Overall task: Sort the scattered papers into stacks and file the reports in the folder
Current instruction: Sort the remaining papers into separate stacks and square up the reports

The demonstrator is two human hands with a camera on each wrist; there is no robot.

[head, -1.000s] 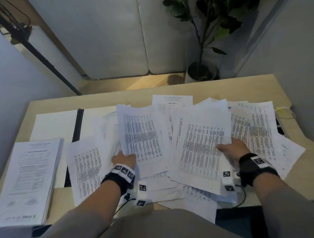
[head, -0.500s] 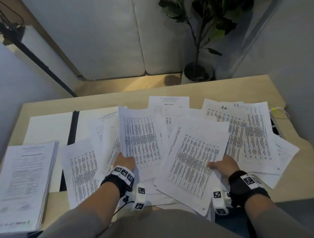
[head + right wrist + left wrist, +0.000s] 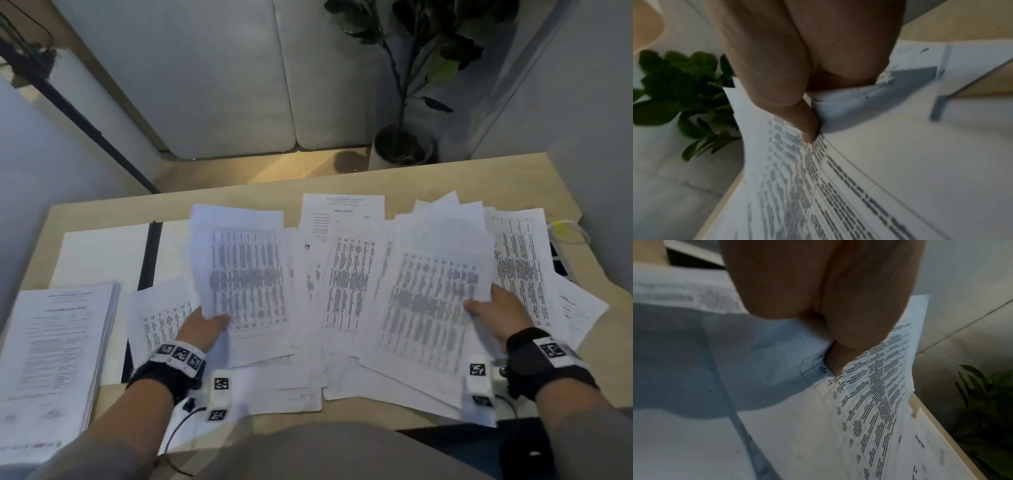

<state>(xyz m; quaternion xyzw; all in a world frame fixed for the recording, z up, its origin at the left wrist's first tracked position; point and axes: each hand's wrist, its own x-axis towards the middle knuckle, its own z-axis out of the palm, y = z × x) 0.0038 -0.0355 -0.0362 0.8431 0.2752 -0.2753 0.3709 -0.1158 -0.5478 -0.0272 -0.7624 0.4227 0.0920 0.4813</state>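
Note:
Printed table sheets point(image 3: 346, 284) lie scattered and overlapping across the wooden table point(image 3: 445, 178). My left hand point(image 3: 205, 325) pinches the lower left corner of a raised table sheet point(image 3: 239, 267), with the thumb point(image 3: 835, 360) on its printed face point(image 3: 869, 394). My right hand point(image 3: 489, 308) grips the right edge of a fanned bundle of table sheets point(image 3: 435, 291); its thumb point(image 3: 805, 125) presses on top of that bundle point(image 3: 859, 178). A neat stack of reports point(image 3: 51, 359) sits at the near left. Behind it lies an open white folder point(image 3: 102, 253) with a black spine point(image 3: 150, 253). One report page point(image 3: 342, 212) shows at the back.
More sheets point(image 3: 520, 260) spread to the right of my right hand, reaching a dark flat object point(image 3: 561, 263) and a yellow-tipped cable point(image 3: 565, 229) at the table's right edge. Beyond the table stand a potted plant point(image 3: 400, 144) and a pale sofa point(image 3: 239, 85).
Both hands have lifted their sheets off the pile. The right hand has moved right and away from me with a thicker, fanned bundle; the left hand's sheet now stands higher.

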